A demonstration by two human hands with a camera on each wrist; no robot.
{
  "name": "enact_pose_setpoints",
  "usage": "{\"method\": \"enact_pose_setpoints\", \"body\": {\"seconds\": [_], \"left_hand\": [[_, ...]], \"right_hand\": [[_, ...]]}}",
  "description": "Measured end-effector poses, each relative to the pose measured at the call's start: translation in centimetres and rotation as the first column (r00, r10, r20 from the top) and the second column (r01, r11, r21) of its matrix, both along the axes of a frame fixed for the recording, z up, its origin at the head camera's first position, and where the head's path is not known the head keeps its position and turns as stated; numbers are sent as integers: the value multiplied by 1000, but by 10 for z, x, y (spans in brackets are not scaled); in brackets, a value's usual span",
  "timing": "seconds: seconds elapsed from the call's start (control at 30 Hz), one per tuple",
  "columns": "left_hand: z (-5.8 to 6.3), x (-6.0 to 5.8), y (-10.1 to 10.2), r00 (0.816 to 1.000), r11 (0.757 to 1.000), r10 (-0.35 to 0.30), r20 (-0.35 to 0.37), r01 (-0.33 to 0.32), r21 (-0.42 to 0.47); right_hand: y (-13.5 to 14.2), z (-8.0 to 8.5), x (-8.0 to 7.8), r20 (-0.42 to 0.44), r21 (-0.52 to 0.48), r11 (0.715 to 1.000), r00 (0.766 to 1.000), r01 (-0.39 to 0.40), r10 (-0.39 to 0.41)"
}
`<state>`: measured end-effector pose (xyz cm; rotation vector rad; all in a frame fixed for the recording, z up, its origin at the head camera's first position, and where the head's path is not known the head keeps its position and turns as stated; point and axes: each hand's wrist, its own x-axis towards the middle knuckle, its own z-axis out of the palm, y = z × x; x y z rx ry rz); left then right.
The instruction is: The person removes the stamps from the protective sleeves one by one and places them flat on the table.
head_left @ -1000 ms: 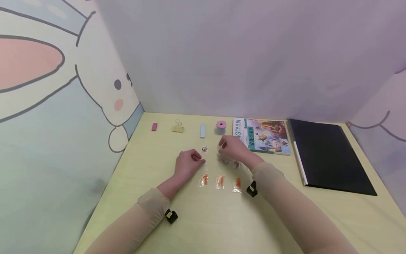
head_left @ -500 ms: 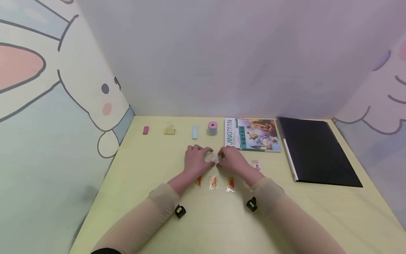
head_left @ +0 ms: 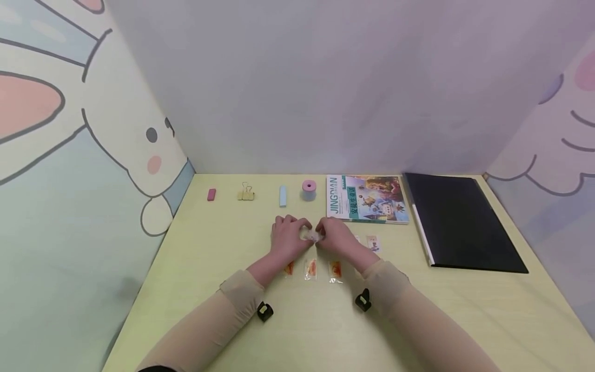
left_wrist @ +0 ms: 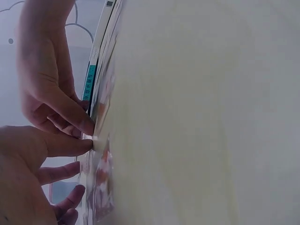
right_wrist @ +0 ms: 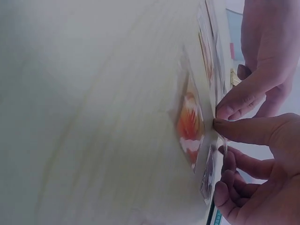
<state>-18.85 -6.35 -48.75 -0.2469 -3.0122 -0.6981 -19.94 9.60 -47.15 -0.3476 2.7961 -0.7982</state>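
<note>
My left hand (head_left: 286, 237) and right hand (head_left: 337, 237) meet at the middle of the table over a small clear plastic packet (head_left: 312, 235). Both hands pinch it, thumbs almost tip to tip. In the right wrist view, the right thumb (right_wrist: 243, 127) and curled fingers are at its edge; fingers partly hide the packet. Close in front lies a row of flat clear packets with orange print, among them a middle one (head_left: 311, 269) and a right one (head_left: 335, 271). A small printed packet (head_left: 373, 243) lies beyond the right wrist.
Along the back stand a pink eraser-like block (head_left: 211, 195), a gold binder clip (head_left: 246, 194), a light blue stick (head_left: 282, 197) and a pink-topped spool-shaped item (head_left: 309, 190). A picture book (head_left: 372, 199) and a black folder (head_left: 465, 222) lie at the right.
A second ago the hands were apart, the right one higher. They came together at the small clear packet, which now shows raised between the fingertips. The head view has shifted slightly.
</note>
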Motion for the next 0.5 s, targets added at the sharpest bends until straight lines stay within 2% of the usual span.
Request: {"method": "enact_pose_setpoints", "body": {"seconds": [0.17,0.3,0.4,0.43,0.5], "left_hand": [[0,1,-3,1000,995,-12,-27,15,98],[-1,1,-8,999,971,-25,-35,32,239],[3,1,-14,999,922,-46,-7,45,384],[4,1,-16,998,895,-65,12,53,443],[8,3,-21,990,820,-120,71,59,569]], "right_hand": [[1,0,1,67,-85,996,998,12,-6],[5,3,3,89,-166,985,996,37,-22],[11,6,6,118,-286,956,992,72,-40],[14,7,6,141,-336,938,989,88,-42],[19,9,9,185,-434,893,982,118,-40]]}}
